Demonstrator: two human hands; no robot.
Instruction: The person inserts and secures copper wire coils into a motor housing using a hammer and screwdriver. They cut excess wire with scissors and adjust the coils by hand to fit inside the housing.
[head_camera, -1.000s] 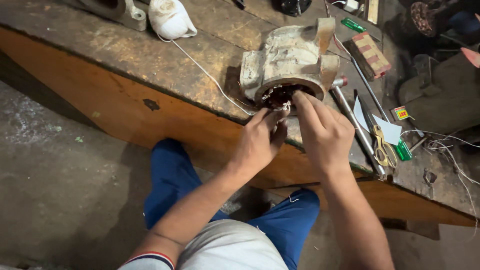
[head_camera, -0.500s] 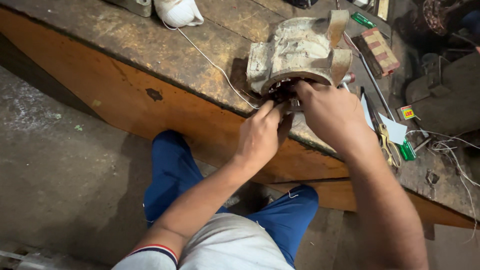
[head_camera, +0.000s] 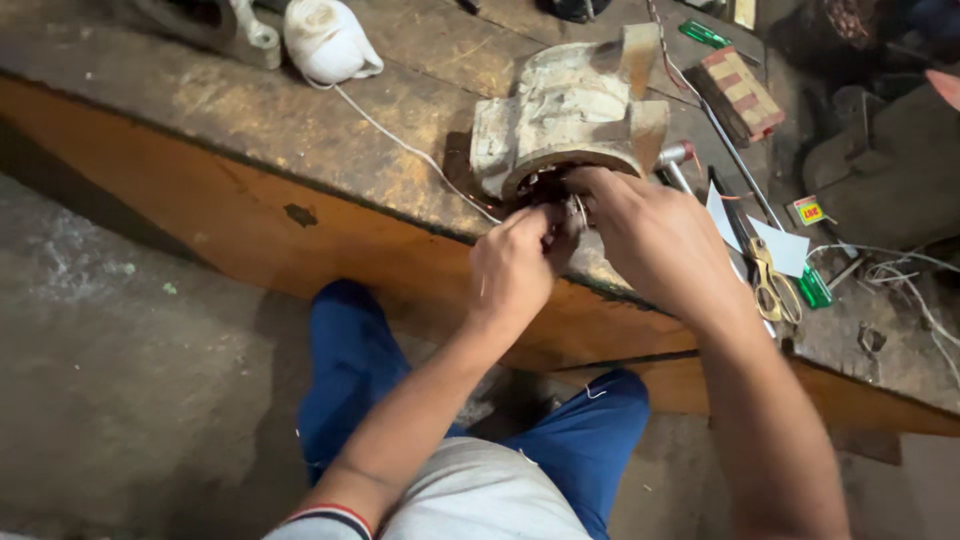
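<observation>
Nearest the camera are the person's knees in blue trousers, set over a grey concrete floor. Above them the two forearms reach forward to the front edge of the wooden bench.

The left hand is curled nearly closed, its fingertips pinched together at the open mouth of a pale, dirty motor housing; it seems to grip something small and thin there, but what it is cannot be told. The right hand lies just beside it, fingers bent and pressed into the same opening, partly closed, and whether it holds anything cannot be told. The two hands touch or nearly touch at the fingertips.

The motor housing lies on its side at the front edge of the bench, its round opening facing the person, with dark windings showing inside.

To the right of the hands lie yellow-handled scissors, white paper scraps and a long metal rod. A thin white cord runs from the housing back to a white rounded casing farther along the bench. Beyond the housing sits a brown and cream striped block.
</observation>
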